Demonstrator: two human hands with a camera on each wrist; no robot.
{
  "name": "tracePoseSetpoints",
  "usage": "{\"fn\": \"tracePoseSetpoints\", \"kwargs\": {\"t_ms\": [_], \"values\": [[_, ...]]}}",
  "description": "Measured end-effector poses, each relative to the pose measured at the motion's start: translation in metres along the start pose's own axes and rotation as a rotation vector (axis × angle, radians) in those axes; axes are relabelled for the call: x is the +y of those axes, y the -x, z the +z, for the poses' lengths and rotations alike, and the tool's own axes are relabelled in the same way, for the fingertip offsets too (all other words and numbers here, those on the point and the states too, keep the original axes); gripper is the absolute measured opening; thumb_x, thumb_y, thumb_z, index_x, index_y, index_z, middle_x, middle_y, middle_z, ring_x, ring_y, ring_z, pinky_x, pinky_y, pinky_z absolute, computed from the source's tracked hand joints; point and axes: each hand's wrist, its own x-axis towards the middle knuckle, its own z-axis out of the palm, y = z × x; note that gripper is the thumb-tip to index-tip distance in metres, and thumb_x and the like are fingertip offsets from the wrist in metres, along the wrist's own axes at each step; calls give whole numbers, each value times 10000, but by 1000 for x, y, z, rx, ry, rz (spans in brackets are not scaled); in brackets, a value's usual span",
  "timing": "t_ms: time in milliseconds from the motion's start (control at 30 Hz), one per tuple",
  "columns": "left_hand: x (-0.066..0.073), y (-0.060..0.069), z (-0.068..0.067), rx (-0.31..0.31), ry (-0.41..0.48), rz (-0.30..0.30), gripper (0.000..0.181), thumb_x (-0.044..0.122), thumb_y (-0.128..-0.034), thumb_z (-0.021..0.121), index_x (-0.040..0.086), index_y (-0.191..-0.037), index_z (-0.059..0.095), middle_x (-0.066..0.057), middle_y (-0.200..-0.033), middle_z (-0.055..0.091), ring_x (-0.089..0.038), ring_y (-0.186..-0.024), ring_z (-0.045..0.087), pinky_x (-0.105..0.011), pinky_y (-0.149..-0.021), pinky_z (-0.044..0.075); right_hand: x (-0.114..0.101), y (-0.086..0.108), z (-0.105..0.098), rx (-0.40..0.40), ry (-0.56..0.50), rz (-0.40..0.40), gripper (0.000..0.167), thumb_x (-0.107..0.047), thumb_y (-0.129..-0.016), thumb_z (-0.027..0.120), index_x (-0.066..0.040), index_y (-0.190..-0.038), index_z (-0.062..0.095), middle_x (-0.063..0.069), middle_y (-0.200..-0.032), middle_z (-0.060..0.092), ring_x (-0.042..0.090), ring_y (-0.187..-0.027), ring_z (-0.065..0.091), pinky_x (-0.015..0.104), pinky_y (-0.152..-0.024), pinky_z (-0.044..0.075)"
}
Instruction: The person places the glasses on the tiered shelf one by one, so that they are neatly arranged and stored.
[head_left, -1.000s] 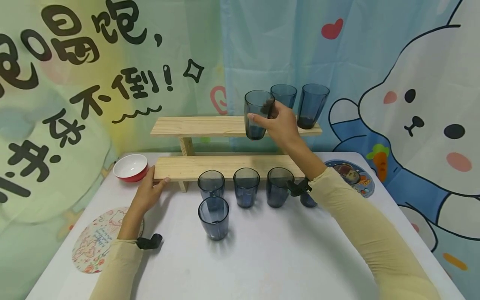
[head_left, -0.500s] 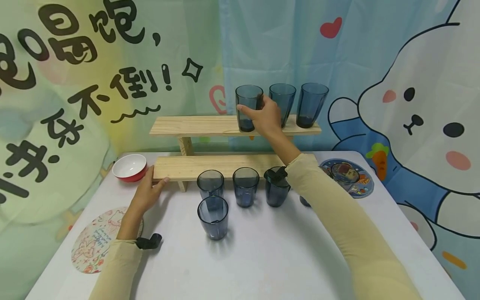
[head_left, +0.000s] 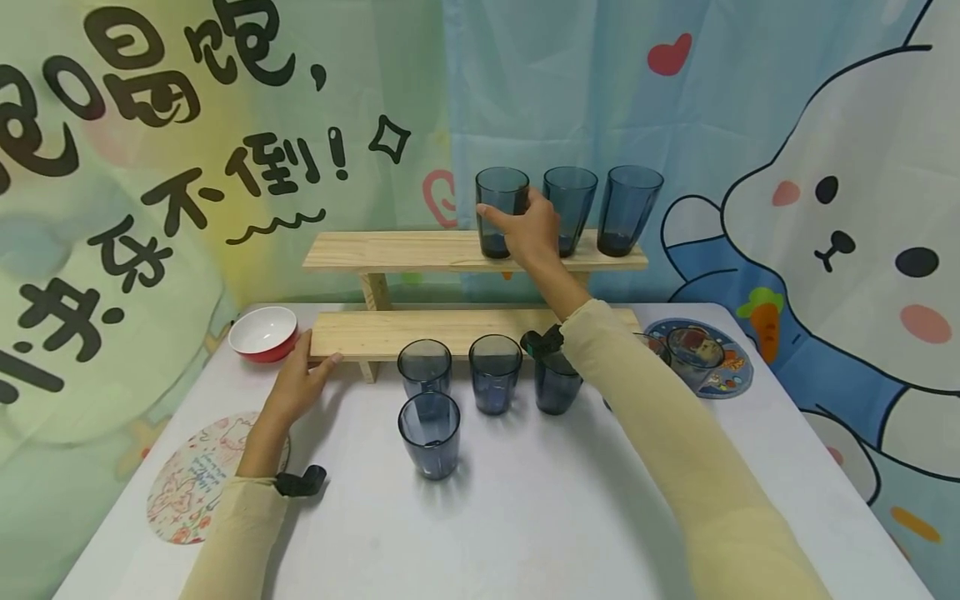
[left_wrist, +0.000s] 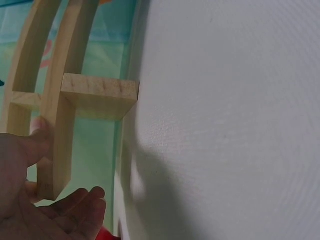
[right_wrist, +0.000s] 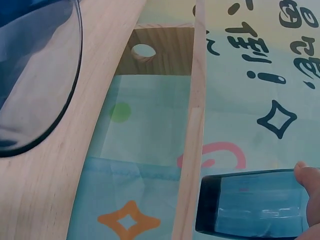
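My right hand (head_left: pixel 537 235) grips a blue glass tumbler (head_left: pixel 497 188) upright at the upper shelf (head_left: pixel 405 250). In the right wrist view, the tumbler's dark base (right_wrist: pixel 207 206) meets the shelf edge, and a thumb (right_wrist: pixel 309 177) lies near its rim. Two more blue tumblers, a middle one (head_left: pixel 574 196) and a right one (head_left: pixel 628 204), stand beside it on that shelf. My left hand (head_left: pixel 295 387) holds the left end of the lower wooden shelf (head_left: pixel 420 333). Up close, the left thumb (left_wrist: pixel 39 127) presses one face of the board, with other fingers extended past its end.
Several blue tumblers stand on the white table before the rack, including a front one (head_left: pixel 430 437). A red-and-white bowl (head_left: pixel 262 332) sits by the left hand. A patterned round mat (head_left: pixel 183 492) lies at left; a blue mat (head_left: pixel 731 379) with a glass (head_left: pixel 693 354) is at right.
My right hand has carried the tumbler left and up to the upper shelf, left of the other two, and still holds it. The left hand has stayed at the lower shelf's end.
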Motion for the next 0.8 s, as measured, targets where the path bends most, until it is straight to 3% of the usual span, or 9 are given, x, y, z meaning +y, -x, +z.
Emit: {"fn": "tracePoseSetpoints", "kwargs": {"t_ms": [133, 567, 800], "values": [[0, 0, 0, 2, -2, -3, 757, 223, -1105, 572, -122, -1622, 140, -391, -1630, 271, -550, -1481, 350, -653, -1232, 280, 1, -3, 0, -3, 2, 4, 881, -508, -940, 781, -57, -1603, 415, 152, -1569, 520, 309, -1439, 501, 456, -1130, 496], [1, 1, 0, -4, 2, 1, 765, 246, -1107, 570, -111, -1629, 138, -379, -1636, 274, -528, -1506, 329, -634, -1250, 257, 2, -5, 1, -43, 28, 9, 951, -518, -966, 744, -70, -1665, 279, 150, -1674, 390, 326, -1517, 412, 488, -1195, 430], [1, 1, -1, -9, -10, -13, 780, 263, -1108, 567, -107, -1633, 123, -383, -1640, 263, -537, -1502, 330, -643, -1250, 248, 5, 7, -2, -137, 94, 54, 1056, -552, -971, 721, -87, -1699, 114, 164, -1736, 249, 362, -1570, 318, 545, -1220, 383]]}}
